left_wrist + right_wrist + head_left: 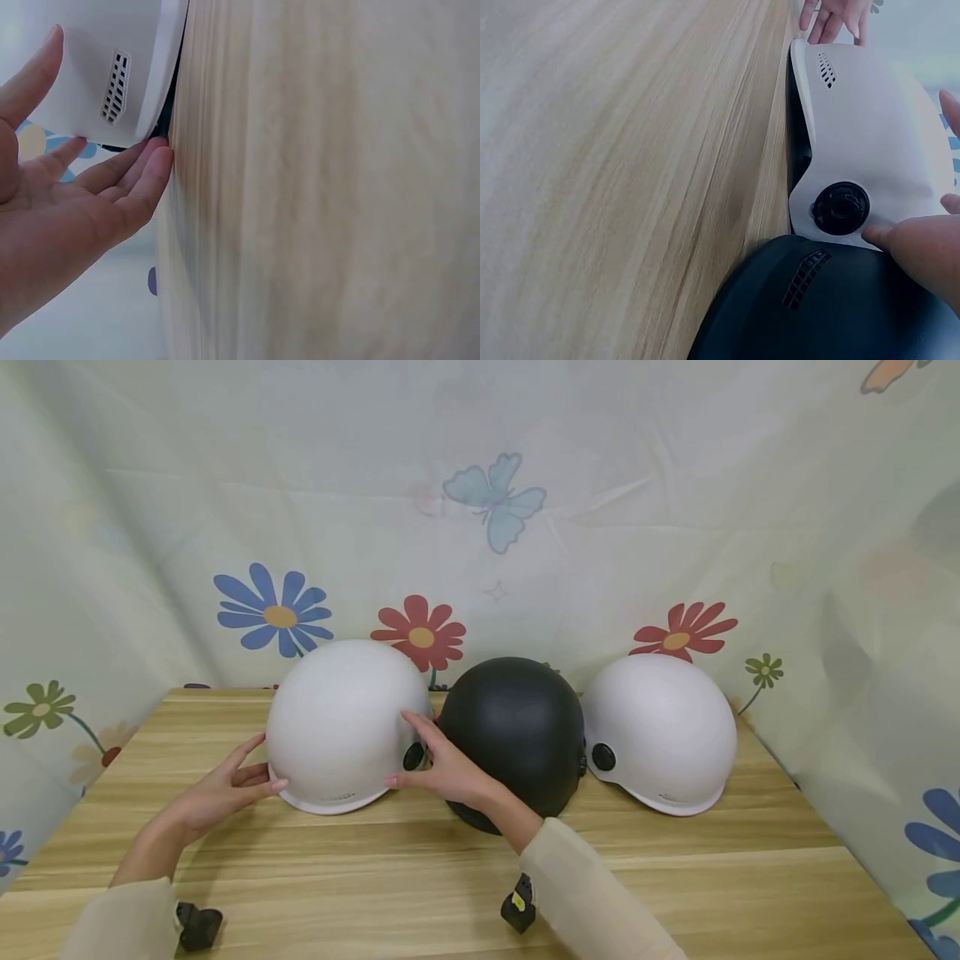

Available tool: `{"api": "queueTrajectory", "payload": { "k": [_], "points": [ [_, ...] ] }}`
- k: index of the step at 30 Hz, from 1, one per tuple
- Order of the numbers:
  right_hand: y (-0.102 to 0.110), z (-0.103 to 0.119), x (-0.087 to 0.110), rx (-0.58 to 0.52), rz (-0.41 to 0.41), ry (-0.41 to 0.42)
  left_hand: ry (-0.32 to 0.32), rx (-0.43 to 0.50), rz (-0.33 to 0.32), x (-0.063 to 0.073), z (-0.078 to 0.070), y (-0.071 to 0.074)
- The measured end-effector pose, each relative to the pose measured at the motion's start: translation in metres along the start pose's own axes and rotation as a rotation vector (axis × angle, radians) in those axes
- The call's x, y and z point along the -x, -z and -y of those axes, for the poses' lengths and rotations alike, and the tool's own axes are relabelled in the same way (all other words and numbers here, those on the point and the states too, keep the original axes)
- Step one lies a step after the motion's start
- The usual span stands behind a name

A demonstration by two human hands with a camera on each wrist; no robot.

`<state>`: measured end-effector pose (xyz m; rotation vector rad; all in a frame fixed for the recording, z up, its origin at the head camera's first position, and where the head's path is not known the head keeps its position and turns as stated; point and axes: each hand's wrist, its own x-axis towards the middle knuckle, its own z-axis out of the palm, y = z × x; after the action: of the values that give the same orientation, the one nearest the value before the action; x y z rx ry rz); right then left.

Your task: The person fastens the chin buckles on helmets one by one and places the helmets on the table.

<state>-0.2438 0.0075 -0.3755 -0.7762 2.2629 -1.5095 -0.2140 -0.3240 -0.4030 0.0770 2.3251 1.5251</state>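
A white helmet (345, 727) sits dome up at the left of a row, with a hand at either side. My left hand (217, 797) touches its left side; in the left wrist view the fingertips reach the lower rim beside a slotted vent (115, 87). My right hand (453, 772) lies between this helmet and the black helmet (517, 735), fingers spread. In the right wrist view its thumb is by the white helmet's round black knob (841, 208). The helmet's underside is hidden.
A second white helmet (663, 735) stands at the right, close against the black one. All rest on a wood-grain table (360, 893). Behind hangs a pale curtain (600, 510) printed with flowers and a butterfly. Small black devices (198, 927) are at both wrists.
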Motion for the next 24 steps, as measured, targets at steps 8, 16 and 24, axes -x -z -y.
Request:
{"api": "queueTrajectory", "payload": {
  "k": [8,16,24],
  "points": [
    [0.002,0.001,0.000,-0.007,0.012,0.010,-0.006,0.021,0.016,0.001,0.000,-0.001],
    [0.003,0.002,0.001,-0.013,0.018,0.011,-0.025,0.058,0.038,0.004,-0.002,-0.003],
    [0.002,0.001,-0.001,-0.036,-0.004,0.017,-0.030,0.081,0.018,0.011,-0.001,-0.001]
  ]
}}
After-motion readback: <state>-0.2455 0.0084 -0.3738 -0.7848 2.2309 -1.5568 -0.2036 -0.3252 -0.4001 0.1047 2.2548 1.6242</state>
